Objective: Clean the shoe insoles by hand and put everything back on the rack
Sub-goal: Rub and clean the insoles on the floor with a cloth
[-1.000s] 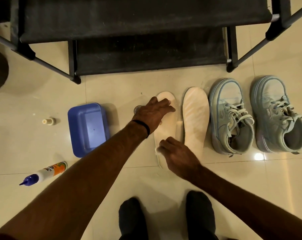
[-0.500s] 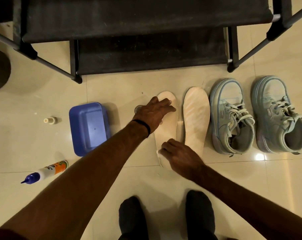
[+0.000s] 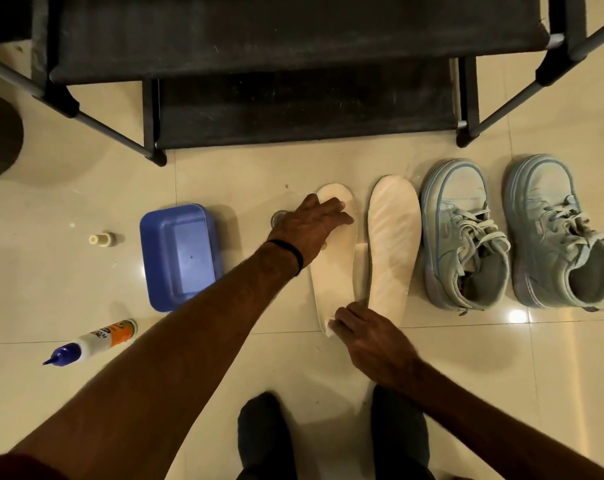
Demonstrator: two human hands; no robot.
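Observation:
Two cream insoles lie side by side on the tiled floor, the left insole (image 3: 333,271) and the right insole (image 3: 392,237). My left hand (image 3: 311,226) lies over the toe end of the left insole and holds it down. My right hand (image 3: 369,337) is at that insole's heel, fingers closed on a small white wad (image 3: 330,323) that touches the insole. Right of the insoles stand two pale blue-grey laced sneakers, one (image 3: 463,233) beside the other (image 3: 557,230). The black shoe rack (image 3: 293,109) stands behind them, and its shelves hold nothing in view.
A blue plastic tub (image 3: 179,254) sits left of my left arm. A white bottle with a blue nozzle (image 3: 92,341) lies near it, and a small cream cap (image 3: 102,239) stands further back. A small clear object (image 3: 279,218) shows by my left hand. My dark-socked feet (image 3: 265,434) are below.
My right hand with the white wad has slid along the left insole toward its heel end. My left hand has stayed on the toe end.

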